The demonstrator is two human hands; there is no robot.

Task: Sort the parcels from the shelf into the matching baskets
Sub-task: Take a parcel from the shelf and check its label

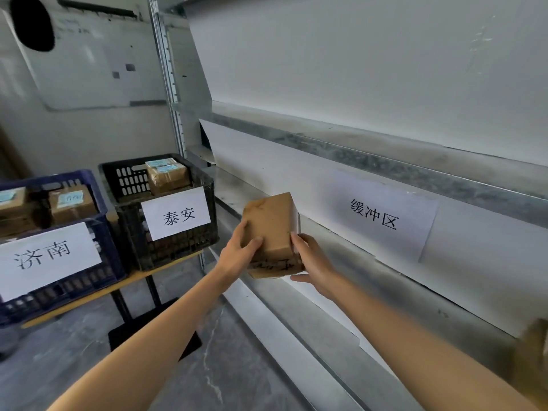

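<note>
Sorting step: left hand (240,251) and right hand (312,262) curl fingers round a brown cardboard parcel (271,226); next, its handwritten label likely needs matching to the labelled plastic baskets (178,250) at left.

You've a whiteboard (89,60) up at your left. The desk (154,271) stands on a grey floor (59,366). A paper sign (382,215) faces you.

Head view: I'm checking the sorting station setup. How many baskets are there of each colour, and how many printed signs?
Blue basket: 1
Black basket: 1
济南 sign, 泰安 sign, 缓冲区 sign: 3
Total: 5
</note>
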